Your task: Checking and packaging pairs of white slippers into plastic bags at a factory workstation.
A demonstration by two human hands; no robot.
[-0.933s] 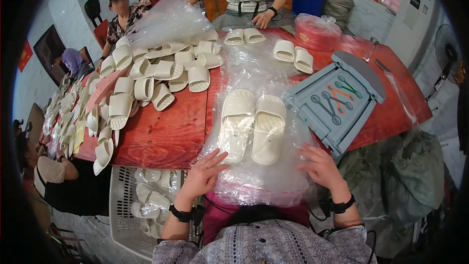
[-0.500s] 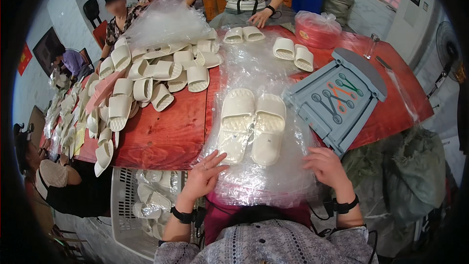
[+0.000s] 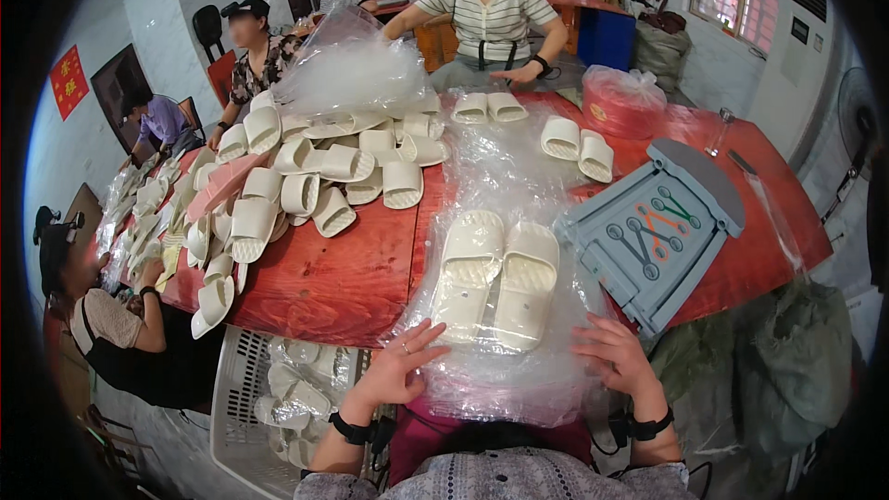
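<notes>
A pair of cream slippers lies toe to toe-side on a stack of clear plastic bags (image 3: 565, 389) in front of me. The left slipper (image 3: 460, 306) has a glossy film-like sheen; whether both are inside a bag I cannot tell. Beside the heel of the left slipper, my left hand (image 3: 400, 366) rests at the edge of the plastic, fingers spread, a ring on one finger. My right hand (image 3: 616, 356) is at the opposite edge, past the right slipper (image 3: 526, 301), its fingers apart on the plastic. Neither hand grips anything visible.
Many cream slippers (image 3: 347, 165) are heaped on the red table (image 3: 324, 287) at left. A grey folding stool (image 3: 671, 222) lies at right. Two more slipper pairs and a red plastic-wrapped bundle (image 3: 622, 104) sit farther back. Below stands a white basket (image 3: 243, 389). Co-workers sit around.
The view has tilted up, so the table sits lower in the picture. My right hand's fingers have come down onto the plastic edge; both hands stay beside the slippers.
</notes>
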